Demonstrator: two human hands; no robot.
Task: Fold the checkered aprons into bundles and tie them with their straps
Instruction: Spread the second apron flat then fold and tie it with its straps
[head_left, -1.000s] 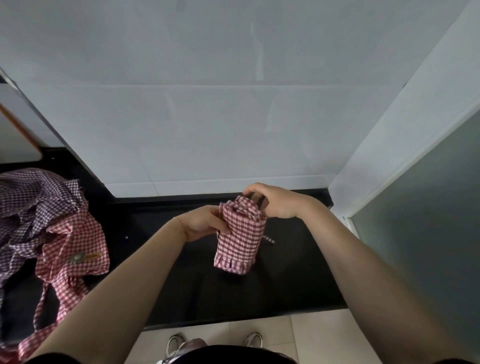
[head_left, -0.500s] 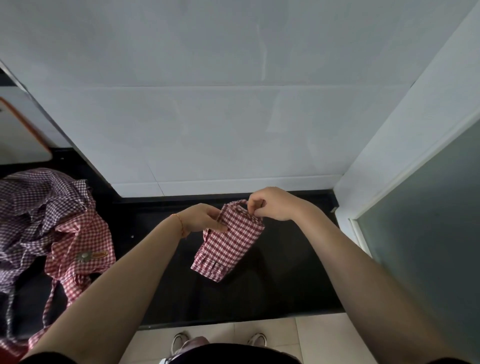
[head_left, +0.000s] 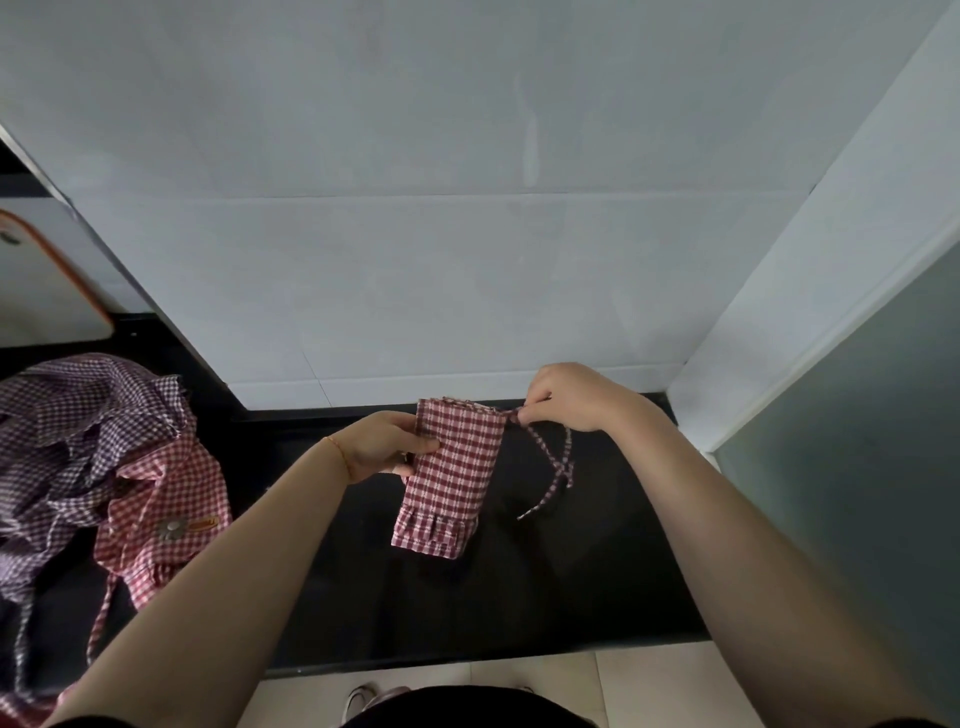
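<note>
Straps (head_left: 553, 457) now loose above black counter (head_left: 545, 597)

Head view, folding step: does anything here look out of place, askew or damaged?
Nothing stands out as damaged. The left hand grips the red checkered bundle, which hangs slightly tilted above the black counter; the right hand pinches its straps, loose and not yet tied. The unfolded aprons lie heaped at left.

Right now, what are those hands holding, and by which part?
The left hand grips the folded red checkered apron bundle by its left edge, near the top. The right hand pinches its strap at the bundle's top right corner.
</note>
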